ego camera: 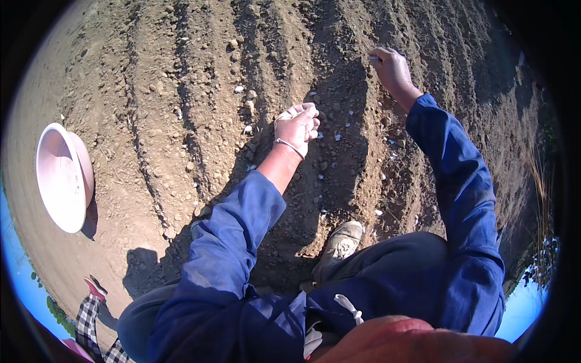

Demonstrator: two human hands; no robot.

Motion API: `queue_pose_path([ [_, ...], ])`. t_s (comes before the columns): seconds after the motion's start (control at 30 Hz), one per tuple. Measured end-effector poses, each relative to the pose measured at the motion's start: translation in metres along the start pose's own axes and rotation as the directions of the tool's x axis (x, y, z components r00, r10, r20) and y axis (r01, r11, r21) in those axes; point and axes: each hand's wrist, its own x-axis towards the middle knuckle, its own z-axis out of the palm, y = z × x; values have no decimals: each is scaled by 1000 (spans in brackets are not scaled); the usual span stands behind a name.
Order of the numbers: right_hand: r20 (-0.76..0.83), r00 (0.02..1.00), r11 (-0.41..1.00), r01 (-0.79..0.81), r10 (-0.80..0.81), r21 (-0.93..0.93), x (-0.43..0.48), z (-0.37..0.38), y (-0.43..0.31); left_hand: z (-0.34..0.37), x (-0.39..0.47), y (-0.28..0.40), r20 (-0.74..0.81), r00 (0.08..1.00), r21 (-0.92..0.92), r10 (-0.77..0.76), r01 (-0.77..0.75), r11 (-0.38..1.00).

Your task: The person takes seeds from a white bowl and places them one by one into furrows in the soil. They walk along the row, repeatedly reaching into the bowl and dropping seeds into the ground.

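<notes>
My left hand (297, 125) is held over a furrow, its fingers curled in towards the palm and a thin bangle (289, 148) at the wrist. Whether anything lies inside the curled fingers I cannot tell. Farther out on the right, my right hand (394, 72) reaches over a soil ridge. Between its thumb and fingertips is a small pale clove (374, 58), mostly covered by the fingers. Small white cloves, which look like garlic, lie scattered along the furrows; one clove (337, 137) is in the shaded furrow and another clove (378, 212) rests nearer my shoe.
A pale pink plastic basin (63, 177) is tilted on the ground at the left. My canvas shoe (343, 238) stands at the furrow's near end. Another person's checked trouser leg (87, 317) shows at lower left. Dry stalks (540, 177) rise at the right edge. Stony ridges run outward.
</notes>
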Motion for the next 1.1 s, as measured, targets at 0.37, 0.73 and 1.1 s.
queue_pose_path([
  [0.37,239,955,912,247,-173,-328,98,25,73,-8,-13,7,-26,999,4,30,-30,1000],
  [0.73,381,787,832,-550,485,76,100,32,50,-18,-15,12,237,971,-248,-24,85,965],
  [1.1,304,851,795,194,-428,575,-87,11,-121,-15,-24,7,340,940,279,10,-111,954],
])
